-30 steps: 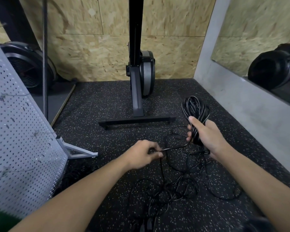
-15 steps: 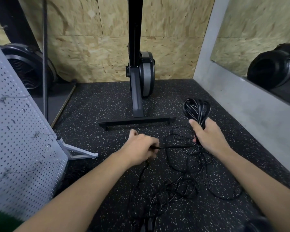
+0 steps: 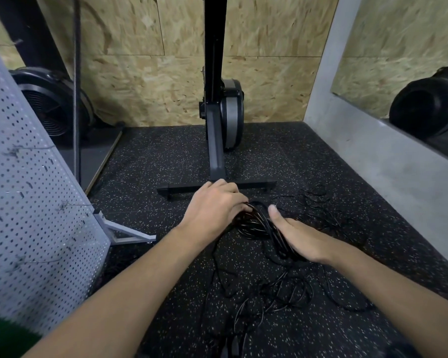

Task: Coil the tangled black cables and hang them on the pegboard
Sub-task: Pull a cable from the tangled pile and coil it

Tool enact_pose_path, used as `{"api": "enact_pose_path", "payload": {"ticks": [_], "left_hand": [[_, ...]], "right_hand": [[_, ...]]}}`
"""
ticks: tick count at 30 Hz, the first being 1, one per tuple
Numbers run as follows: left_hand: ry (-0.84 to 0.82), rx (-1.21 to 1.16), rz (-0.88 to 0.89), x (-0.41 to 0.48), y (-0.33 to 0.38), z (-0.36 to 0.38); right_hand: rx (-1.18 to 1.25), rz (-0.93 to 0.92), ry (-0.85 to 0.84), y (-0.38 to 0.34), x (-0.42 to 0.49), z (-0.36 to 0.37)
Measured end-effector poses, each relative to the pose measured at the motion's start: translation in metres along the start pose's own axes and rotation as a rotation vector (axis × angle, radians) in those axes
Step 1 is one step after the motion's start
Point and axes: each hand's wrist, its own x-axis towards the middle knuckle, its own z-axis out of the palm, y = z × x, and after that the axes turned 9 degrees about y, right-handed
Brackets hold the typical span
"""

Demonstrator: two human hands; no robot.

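A bundle of coiled black cable lies low between my two hands, just above the speckled floor. My left hand curls its fingers over the bundle's far left end. My right hand grips the near right end; its thumb points up and its fingers are hidden under the strands. Loose tangled black cable trails from the bundle across the floor toward me, and more of it lies to the right. The white pegboard leans at the left with wire hooks sticking out.
A black exercise machine's upright and cross foot stand just beyond my hands. The pegboard's white foot juts onto the floor at left. A fan wheel sits back left. A grey wall runs along the right.
The coil, held upright in my right hand before, has come down low. My left hand let go of the single strand and moved right onto the coil's end.
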Motion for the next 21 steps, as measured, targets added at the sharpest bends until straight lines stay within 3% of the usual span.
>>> {"api": "enact_pose_path", "payload": {"ticks": [4, 8, 13, 18, 21], "left_hand": [[-0.005, -0.019, -0.021, 0.000, -0.005, -0.001], [-0.066, -0.096, -0.054, 0.000, -0.008, -0.005], [-0.046, -0.212, -0.270, -0.007, -0.039, -0.014], [-0.305, -0.385, -0.525, -0.017, -0.041, -0.015], [-0.346, -0.470, -0.597, -0.022, -0.035, -0.014]], "right_hand": [[-0.120, -0.170, -0.150, 0.000, 0.003, 0.005], [-0.251, -0.247, -0.147, 0.005, 0.008, 0.004], [-0.084, -0.286, -0.156, 0.015, 0.006, -0.008], [0.052, -0.271, -0.103, 0.016, 0.004, -0.021], [0.165, -0.289, -0.034, 0.017, 0.008, -0.017]]}}
